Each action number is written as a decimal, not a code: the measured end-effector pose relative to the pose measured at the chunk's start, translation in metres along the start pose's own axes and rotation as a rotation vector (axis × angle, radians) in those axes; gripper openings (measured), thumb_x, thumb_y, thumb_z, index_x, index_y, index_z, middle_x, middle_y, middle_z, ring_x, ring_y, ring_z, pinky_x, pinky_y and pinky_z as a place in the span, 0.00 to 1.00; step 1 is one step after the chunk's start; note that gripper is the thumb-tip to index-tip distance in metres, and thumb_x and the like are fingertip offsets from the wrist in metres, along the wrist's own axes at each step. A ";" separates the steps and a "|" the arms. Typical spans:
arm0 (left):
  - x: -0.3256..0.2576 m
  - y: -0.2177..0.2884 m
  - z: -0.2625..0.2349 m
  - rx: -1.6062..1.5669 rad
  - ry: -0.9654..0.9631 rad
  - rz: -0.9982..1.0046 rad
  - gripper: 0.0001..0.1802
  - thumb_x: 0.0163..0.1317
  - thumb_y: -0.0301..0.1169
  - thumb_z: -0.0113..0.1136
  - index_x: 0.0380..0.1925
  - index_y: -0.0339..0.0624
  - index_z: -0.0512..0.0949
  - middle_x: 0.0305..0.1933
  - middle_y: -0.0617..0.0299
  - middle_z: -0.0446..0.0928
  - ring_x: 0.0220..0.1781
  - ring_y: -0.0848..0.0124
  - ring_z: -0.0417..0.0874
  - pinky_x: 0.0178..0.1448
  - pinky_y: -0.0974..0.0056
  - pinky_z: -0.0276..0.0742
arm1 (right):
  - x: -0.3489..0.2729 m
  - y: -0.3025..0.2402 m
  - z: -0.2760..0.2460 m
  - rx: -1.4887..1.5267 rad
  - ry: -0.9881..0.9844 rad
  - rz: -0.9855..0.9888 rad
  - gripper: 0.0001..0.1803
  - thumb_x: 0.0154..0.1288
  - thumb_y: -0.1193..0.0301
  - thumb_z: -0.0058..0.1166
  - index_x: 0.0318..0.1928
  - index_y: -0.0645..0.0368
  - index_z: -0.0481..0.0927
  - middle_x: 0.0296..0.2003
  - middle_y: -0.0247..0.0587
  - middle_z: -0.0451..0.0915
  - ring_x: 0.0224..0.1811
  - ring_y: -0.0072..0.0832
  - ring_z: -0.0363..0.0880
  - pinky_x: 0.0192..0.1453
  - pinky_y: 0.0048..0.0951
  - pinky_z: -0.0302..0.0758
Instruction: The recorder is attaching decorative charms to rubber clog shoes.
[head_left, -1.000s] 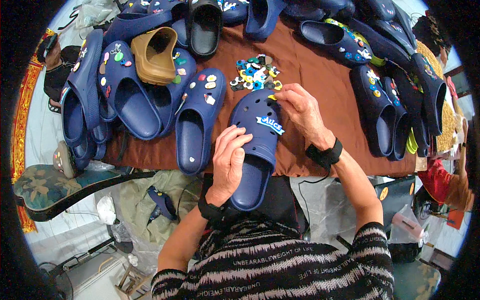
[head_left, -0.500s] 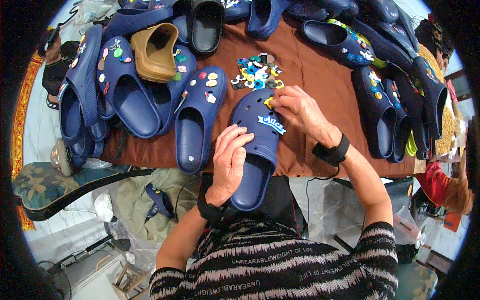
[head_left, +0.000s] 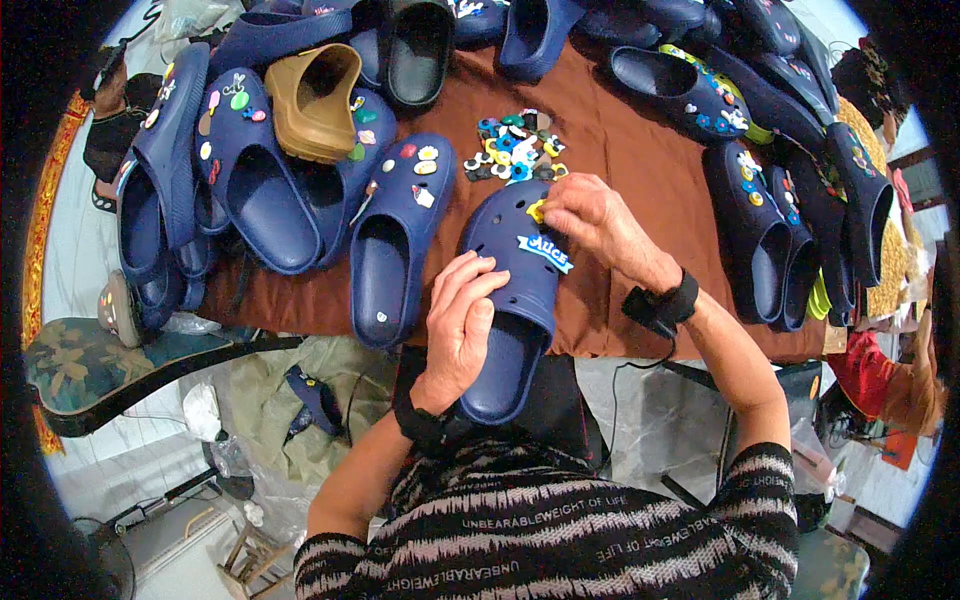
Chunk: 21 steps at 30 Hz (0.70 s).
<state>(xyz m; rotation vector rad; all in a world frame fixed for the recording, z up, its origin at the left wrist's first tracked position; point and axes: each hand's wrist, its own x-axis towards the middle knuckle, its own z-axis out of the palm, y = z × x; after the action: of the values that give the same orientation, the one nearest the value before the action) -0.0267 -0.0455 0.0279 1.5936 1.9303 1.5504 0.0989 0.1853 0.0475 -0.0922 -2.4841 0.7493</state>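
Observation:
A navy clog [head_left: 490,385] lies sole down in front of me, its toe pointing away and its heel past the table's near edge. My left hand [head_left: 458,325] grips its left side, fingers laid over the upper. At the front of the upper my right hand [head_left: 590,225] pinches a small yellow shoe charm [head_left: 536,210] against one of the holes. A blue and white name charm [head_left: 545,251] sits on the upper just below. Beyond the toe is a pile of loose charms [head_left: 515,148]. Left of my clog lies another decorated navy clog [head_left: 405,235].
Many navy clogs crowd the left, back and right of the brown cloth [head_left: 630,290], with a tan clog [head_left: 312,105] and a black clog [head_left: 416,50] among them. A patterned stool [head_left: 90,370] stands at the left, and a person's arm shows at the far right.
Hardly anything differs. My right hand stays at the yellow charm with a slight shift of the fingers, and my left hand keeps its hold on the clog.

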 end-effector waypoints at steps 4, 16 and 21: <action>0.000 0.000 0.000 -0.022 0.009 0.011 0.18 0.77 0.39 0.48 0.50 0.40 0.83 0.58 0.50 0.79 0.66 0.49 0.73 0.72 0.49 0.65 | 0.018 0.001 -0.004 0.176 -0.050 0.282 0.09 0.65 0.70 0.62 0.32 0.63 0.82 0.30 0.46 0.83 0.37 0.39 0.82 0.45 0.40 0.76; 0.000 -0.001 0.001 -0.001 -0.014 -0.005 0.22 0.78 0.42 0.43 0.50 0.37 0.82 0.59 0.48 0.78 0.69 0.48 0.72 0.74 0.48 0.62 | 0.033 0.038 -0.014 0.059 -0.490 0.526 0.37 0.64 0.48 0.65 0.60 0.64 0.71 0.48 0.54 0.80 0.52 0.41 0.80 0.57 0.41 0.75; 0.000 0.000 0.000 -0.007 0.013 -0.003 0.20 0.77 0.40 0.46 0.50 0.39 0.82 0.58 0.49 0.79 0.67 0.48 0.73 0.73 0.48 0.64 | 0.022 0.026 -0.006 -0.006 -0.446 0.543 0.34 0.69 0.45 0.58 0.60 0.62 0.73 0.54 0.57 0.81 0.59 0.50 0.80 0.61 0.47 0.75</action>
<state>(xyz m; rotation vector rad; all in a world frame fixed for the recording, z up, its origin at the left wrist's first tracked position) -0.0267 -0.0450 0.0277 1.5806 1.9309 1.5687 0.0808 0.2153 0.0486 -0.6919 -2.9183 1.0754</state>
